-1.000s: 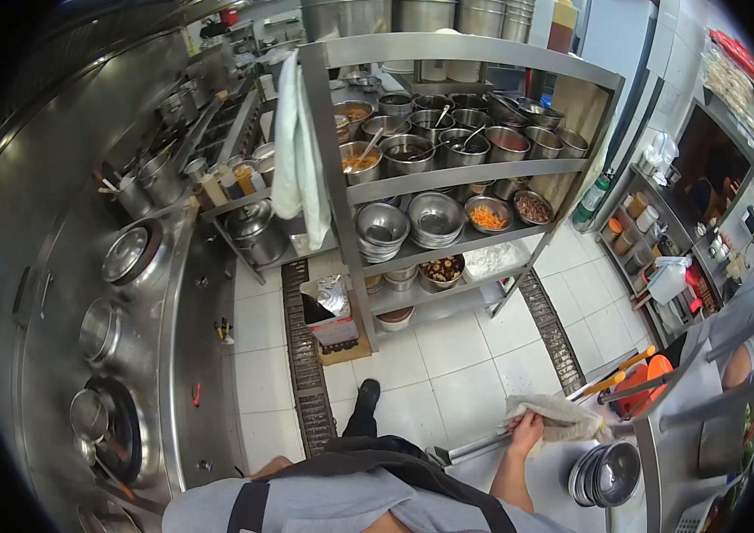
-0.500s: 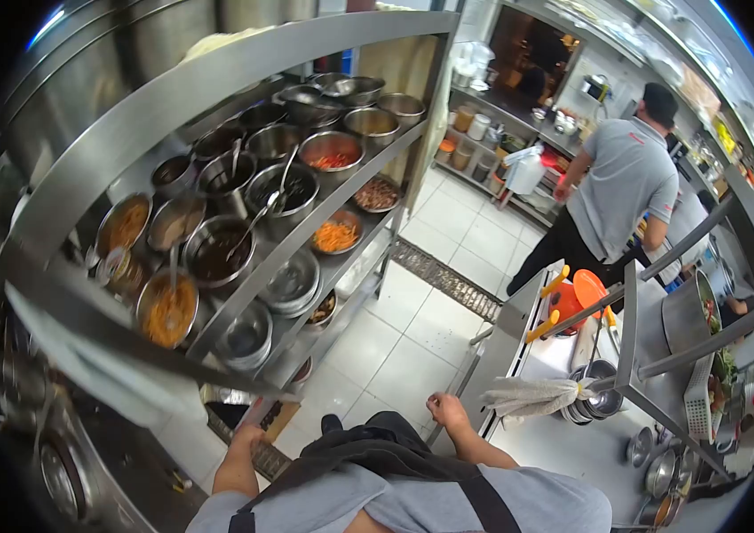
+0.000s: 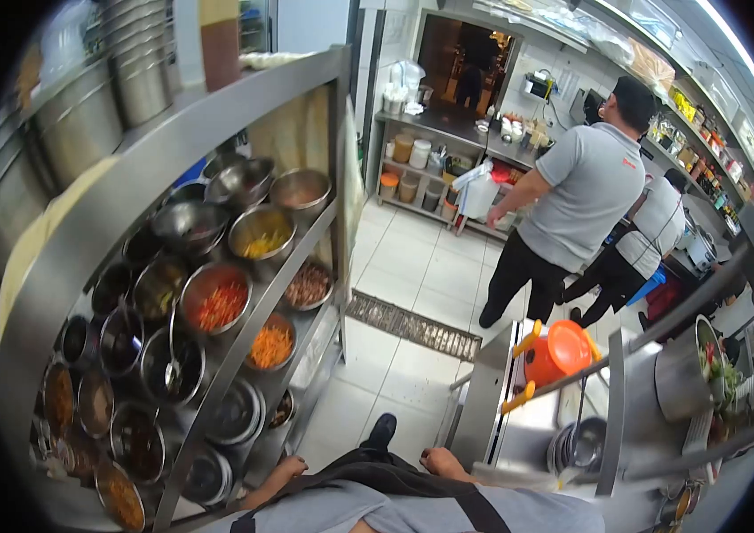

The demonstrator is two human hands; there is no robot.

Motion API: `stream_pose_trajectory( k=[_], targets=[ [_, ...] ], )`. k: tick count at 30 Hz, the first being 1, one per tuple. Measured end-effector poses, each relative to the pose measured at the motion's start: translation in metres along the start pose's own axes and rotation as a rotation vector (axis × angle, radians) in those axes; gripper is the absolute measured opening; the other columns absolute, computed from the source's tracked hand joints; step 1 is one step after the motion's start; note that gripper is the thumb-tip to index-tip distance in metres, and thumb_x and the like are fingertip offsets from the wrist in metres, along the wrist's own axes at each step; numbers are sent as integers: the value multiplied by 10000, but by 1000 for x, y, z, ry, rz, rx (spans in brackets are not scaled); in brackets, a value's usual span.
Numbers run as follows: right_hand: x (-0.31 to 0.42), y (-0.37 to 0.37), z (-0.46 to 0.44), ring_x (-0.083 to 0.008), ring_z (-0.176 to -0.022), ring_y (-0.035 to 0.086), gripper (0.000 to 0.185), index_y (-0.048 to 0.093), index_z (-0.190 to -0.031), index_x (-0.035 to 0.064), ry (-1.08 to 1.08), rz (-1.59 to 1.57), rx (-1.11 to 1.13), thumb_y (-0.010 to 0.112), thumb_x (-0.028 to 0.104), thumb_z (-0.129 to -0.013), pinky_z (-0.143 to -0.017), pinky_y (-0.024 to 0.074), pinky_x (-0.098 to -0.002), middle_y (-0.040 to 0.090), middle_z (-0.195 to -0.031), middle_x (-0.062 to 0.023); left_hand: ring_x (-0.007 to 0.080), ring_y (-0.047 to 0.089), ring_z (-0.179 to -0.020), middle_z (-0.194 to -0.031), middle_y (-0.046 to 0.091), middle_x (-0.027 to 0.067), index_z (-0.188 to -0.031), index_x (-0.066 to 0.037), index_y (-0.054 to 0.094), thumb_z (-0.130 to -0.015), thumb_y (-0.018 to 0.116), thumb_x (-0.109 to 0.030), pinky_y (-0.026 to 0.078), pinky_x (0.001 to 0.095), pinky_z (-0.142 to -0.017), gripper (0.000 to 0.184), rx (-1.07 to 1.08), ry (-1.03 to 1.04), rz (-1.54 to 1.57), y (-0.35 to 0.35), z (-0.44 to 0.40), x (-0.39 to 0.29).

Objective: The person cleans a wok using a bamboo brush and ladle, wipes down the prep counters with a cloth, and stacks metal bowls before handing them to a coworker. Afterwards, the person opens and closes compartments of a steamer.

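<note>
Two bare hands are hanging low. Your left hand (image 3: 288,467) is curling near stacked round steel bowls (image 3: 206,475); your right hand (image 3: 444,463) is curling beside the long steel counter (image 3: 487,384), no longer gripping a pale cloth, so nothing is showing in either. Exactly how far the fingers are opening, I cannot tell.

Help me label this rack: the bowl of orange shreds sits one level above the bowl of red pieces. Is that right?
Not quite: the head view shows the bowl of orange shreds one level below the bowl of red pieces, not above it.
</note>
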State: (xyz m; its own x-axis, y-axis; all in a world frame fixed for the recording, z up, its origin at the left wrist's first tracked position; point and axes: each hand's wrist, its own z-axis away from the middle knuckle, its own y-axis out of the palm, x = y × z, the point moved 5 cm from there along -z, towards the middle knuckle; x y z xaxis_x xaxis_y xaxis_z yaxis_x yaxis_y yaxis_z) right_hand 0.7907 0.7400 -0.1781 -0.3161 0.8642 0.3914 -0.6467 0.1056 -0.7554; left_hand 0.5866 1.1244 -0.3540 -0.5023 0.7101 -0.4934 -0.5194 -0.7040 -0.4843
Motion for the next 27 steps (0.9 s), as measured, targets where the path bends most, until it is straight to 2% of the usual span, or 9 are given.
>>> stream_pose_trajectory(
  k=[3,7,10,13,17,20,24,26,27],
  targets=[
    [-9,-61,-63,-347,-847,612,263,663,-927,84,6,-27,-107,558,282,-790,-790,484,-414,649,-879,-168,236,636,-865,-1019,638,127,-1036,-68,641,-732,613,-232,513,374,-724,346,-21,35,7,-45,-44,-6],
    [-38,-158,-130,-337,-822,621,265,661,-921,73,95,-76,-304,560,279,-790,-768,490,-412,655,-837,-159,244,652,-793,-913,661,119,-952,-25,658,-726,582,-176,527,396,-634,282,-77,-358,26,-129,-70,-49],
    [-47,-221,-142,-301,-754,643,261,657,-928,70,141,-208,-447,557,274,-798,-727,504,-385,660,-801,-153,255,659,-697,-909,657,127,-928,-6,657,-726,552,-141,529,401,-583,265,76,149,-654,-139,-132,-60],
    [-72,-232,-164,-210,-568,644,244,655,-913,67,169,-346,-433,563,265,-802,-621,515,-322,658,-724,-122,242,652,-739,-935,645,120,-949,-13,649,-768,571,-193,531,398,-591,267,156,91,-385,-152,-170,-92],
    [-108,-199,-186,-215,-605,658,268,649,-911,42,184,-271,-308,569,274,-803,-630,521,-334,658,-722,-124,222,637,-776,-976,628,102,-975,-27,639,-794,584,-247,527,381,-607,290,269,12,-80,-175,-243,-160],
    [-106,-204,-178,-251,-692,663,309,654,-948,48,332,-441,-169,571,308,-801,-683,516,-337,659,-761,-145,223,629,-772,-943,639,102,-960,-60,657,-757,587,-243,508,394,-629,282,491,83,-357,-195,-319,-214],
    [-104,-246,-202,-341,-785,625,312,657,-922,45,247,-391,-232,523,297,-797,-735,488,-403,637,-808,-211,254,631,-784,-895,658,131,-890,-70,685,-694,582,-213,494,395,-685,264,607,375,-739,-241,-405,-273],
    [-179,-202,-265,-360,-862,607,359,663,-915,60,243,-272,-220,494,358,-807,-765,478,-414,629,-859,-228,281,639,-816,-908,657,163,-849,-66,693,-670,571,-227,496,379,-725,271,202,-98,-473,-337,-428,-336],
    [-179,-235,-281,-347,-843,618,348,663,-916,57,214,-159,-331,505,347,-807,-756,484,-404,632,-857,-222,292,636,-839,-911,653,172,-844,-65,695,-666,569,-236,495,385,-739,277,101,-7,-428,-373,-458,-358]
  ],
)
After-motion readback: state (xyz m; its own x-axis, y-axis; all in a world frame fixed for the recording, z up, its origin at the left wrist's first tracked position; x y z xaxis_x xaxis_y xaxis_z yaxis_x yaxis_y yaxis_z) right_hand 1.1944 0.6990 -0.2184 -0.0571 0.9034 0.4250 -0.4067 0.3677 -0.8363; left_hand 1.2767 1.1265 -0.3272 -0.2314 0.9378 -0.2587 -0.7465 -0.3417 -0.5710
